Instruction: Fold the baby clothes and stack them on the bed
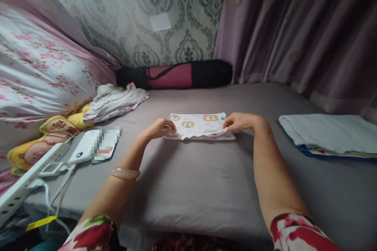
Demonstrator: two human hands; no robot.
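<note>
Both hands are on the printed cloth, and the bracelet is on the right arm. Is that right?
Not quite: the head view shows the bracelet on the left arm. The left hand and right hand are indeed on the printed cloth.

The grey bed (191, 188) is carrying a patterned cloth (191, 123), which is lying between the two hands' fingers (231, 120). Beyond them a long bag (173, 76) is stretching crosswise. Left of them a crumpled bundle (116, 104), a white device (85, 147) and a pixelated slab (107, 145) are lying; right of them a folded stack (330, 133) is resting.
</note>
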